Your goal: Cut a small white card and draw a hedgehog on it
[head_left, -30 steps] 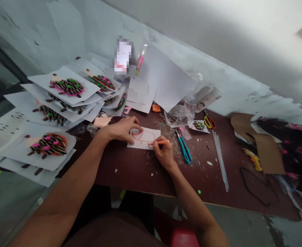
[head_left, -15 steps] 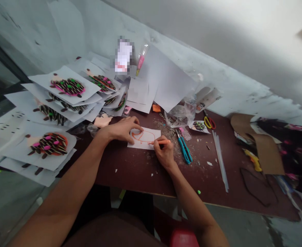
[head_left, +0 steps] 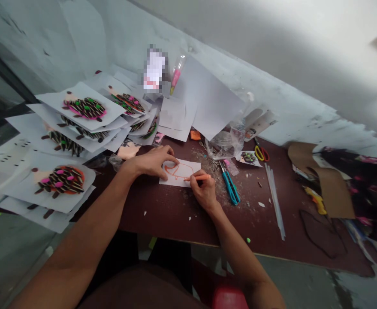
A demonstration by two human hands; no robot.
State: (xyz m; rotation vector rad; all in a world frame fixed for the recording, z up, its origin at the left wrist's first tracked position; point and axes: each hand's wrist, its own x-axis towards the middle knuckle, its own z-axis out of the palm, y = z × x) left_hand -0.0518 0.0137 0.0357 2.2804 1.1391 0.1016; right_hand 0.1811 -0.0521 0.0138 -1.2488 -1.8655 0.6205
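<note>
Here's my right hand (head_left: 204,193) pinching the orange marker (head_left: 202,177), tip low on the drawing (head_left: 184,170); my left hand (head_left: 152,162), fingers spread, presses the white paper (head_left: 170,182) against the table (head_left: 162,214). Outline looks mostly drawn, inside bare, unlike those decorated hedgehogs (head_left: 85,108).

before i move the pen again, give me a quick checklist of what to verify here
1. Left hand steadying the white card: ok, fingertips at its left part.
2. Orange marker held in the right hand: ok.
3. Marker tip touching the card: cannot tell, too small to see.
4. Orange outline fully visible: not ok, the left fingers are over or close against it, and the right hand crowds its right end.
5. Teal-handled tool off the card: ok, it lies to the right.
6. Table free of scraps: not ok, white bits lie about.
</note>
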